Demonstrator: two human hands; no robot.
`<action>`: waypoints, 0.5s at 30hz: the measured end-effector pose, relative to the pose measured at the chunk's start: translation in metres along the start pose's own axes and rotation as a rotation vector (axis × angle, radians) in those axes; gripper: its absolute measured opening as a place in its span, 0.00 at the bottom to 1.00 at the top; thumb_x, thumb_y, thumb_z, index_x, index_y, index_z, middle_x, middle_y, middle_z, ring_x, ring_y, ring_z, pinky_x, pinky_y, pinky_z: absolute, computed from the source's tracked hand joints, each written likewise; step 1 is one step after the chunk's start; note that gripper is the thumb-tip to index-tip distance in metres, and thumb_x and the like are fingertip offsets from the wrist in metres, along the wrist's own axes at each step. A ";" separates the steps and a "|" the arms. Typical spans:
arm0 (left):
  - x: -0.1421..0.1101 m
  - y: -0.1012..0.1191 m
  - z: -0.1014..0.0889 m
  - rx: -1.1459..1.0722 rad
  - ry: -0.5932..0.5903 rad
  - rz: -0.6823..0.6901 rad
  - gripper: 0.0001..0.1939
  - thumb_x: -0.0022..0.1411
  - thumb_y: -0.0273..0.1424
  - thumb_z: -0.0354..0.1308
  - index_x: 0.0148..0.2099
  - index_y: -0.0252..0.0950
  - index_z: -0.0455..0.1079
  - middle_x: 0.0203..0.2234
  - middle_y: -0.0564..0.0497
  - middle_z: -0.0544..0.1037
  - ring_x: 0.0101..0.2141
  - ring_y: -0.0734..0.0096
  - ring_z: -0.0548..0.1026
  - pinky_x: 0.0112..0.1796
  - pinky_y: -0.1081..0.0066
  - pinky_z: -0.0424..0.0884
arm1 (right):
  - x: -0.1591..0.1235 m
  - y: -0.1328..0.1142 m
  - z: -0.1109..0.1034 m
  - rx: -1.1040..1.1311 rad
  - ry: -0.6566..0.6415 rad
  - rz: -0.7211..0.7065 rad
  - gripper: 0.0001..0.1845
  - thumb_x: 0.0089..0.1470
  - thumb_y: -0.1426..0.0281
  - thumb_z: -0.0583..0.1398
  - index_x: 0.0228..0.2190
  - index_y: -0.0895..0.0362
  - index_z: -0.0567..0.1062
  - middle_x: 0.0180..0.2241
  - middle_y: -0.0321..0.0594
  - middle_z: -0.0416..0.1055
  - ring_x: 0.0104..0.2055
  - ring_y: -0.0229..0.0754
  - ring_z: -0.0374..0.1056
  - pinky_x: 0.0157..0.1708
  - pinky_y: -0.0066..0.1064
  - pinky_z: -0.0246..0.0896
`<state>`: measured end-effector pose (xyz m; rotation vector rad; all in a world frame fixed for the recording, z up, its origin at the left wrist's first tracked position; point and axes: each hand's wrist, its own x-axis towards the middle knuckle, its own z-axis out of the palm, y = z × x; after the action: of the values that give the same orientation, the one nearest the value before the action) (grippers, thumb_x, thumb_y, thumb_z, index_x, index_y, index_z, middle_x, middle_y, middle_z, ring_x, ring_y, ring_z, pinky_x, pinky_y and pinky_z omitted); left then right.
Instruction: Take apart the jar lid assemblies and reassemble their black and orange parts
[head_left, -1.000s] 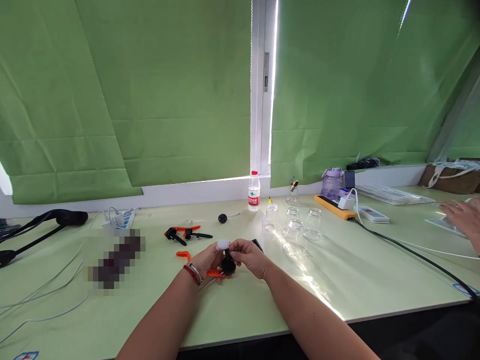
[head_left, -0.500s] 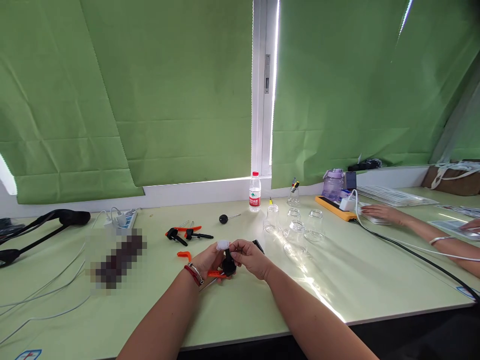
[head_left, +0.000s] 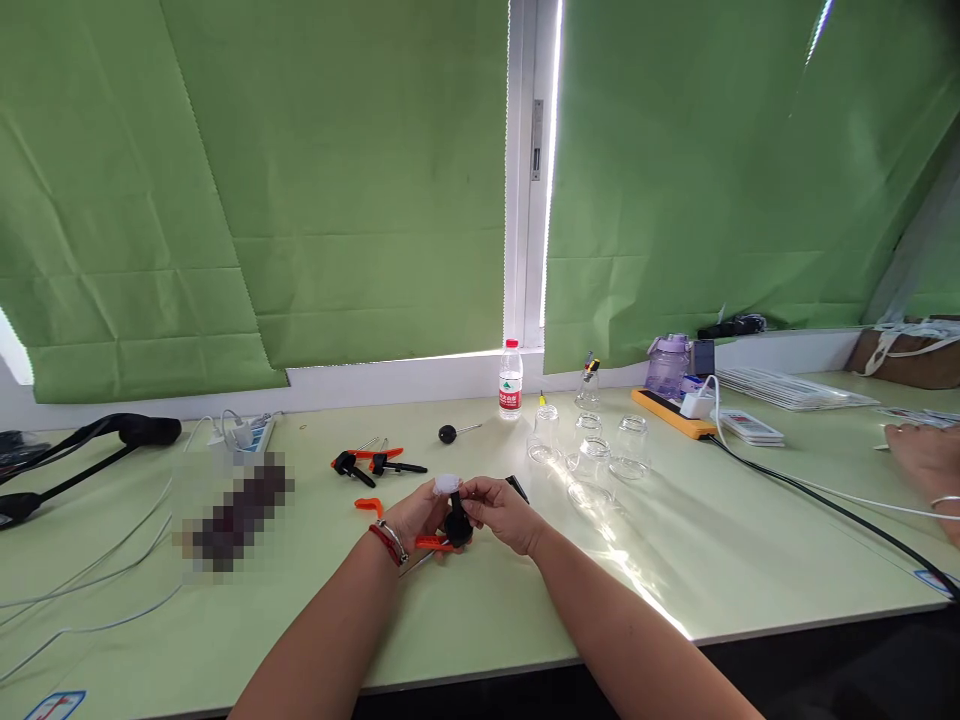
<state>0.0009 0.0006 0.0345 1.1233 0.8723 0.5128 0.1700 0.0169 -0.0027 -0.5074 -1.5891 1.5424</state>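
Note:
Near the front middle of the table, my left hand (head_left: 418, 517) is closed around a black-and-orange part (head_left: 457, 527) with a round black body. A thin metal rod sticks out of it toward the lower left, and a white translucent piece (head_left: 448, 484) shows at its top. My right hand (head_left: 501, 510) pinches the black part from the other side, its fingertips close to the white piece. Beyond my hands lie two similar black-and-orange parts (head_left: 375, 464). A loose orange lever (head_left: 369, 505) sits left of my left hand. Behind my right hand is a black piece (head_left: 517, 488), partly hidden.
Several clear glass vessels (head_left: 592, 462) stand on the right, with a water bottle (head_left: 510, 380) behind. A black ball-ended rod (head_left: 448, 434) lies mid-table. Cables and a power strip (head_left: 671, 413) run along the right; a co-worker's hand (head_left: 919, 450) is at the far right.
The co-worker's hand has drawn back to the right, uncovering a stack of white cards. My two hands stay almost where they were, gripping the same part.

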 end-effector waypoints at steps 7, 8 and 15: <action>0.001 -0.002 -0.001 0.008 -0.018 -0.016 0.26 0.50 0.51 0.50 0.40 0.34 0.65 0.24 0.47 0.73 0.23 0.64 0.74 0.12 0.77 0.59 | 0.000 0.000 0.001 -0.018 0.005 -0.003 0.19 0.44 0.57 0.66 0.33 0.57 0.73 0.26 0.32 0.65 0.24 0.31 0.57 0.28 0.29 0.56; 0.000 -0.002 -0.001 0.010 -0.011 -0.013 0.26 0.49 0.51 0.50 0.40 0.34 0.66 0.24 0.47 0.73 0.23 0.64 0.74 0.12 0.77 0.59 | 0.000 -0.001 0.001 -0.023 0.006 -0.001 0.19 0.44 0.57 0.66 0.32 0.57 0.73 0.26 0.32 0.65 0.24 0.31 0.57 0.28 0.29 0.56; -0.001 -0.002 -0.001 0.031 -0.013 -0.004 0.27 0.51 0.51 0.49 0.40 0.33 0.67 0.25 0.46 0.74 0.24 0.63 0.73 0.15 0.75 0.59 | -0.002 -0.008 0.002 -0.065 0.004 0.028 0.20 0.44 0.55 0.65 0.31 0.58 0.74 0.24 0.32 0.65 0.24 0.32 0.57 0.28 0.30 0.55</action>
<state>0.0000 -0.0002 0.0329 1.1518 0.8733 0.4898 0.1717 0.0130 0.0041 -0.5705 -1.6395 1.5141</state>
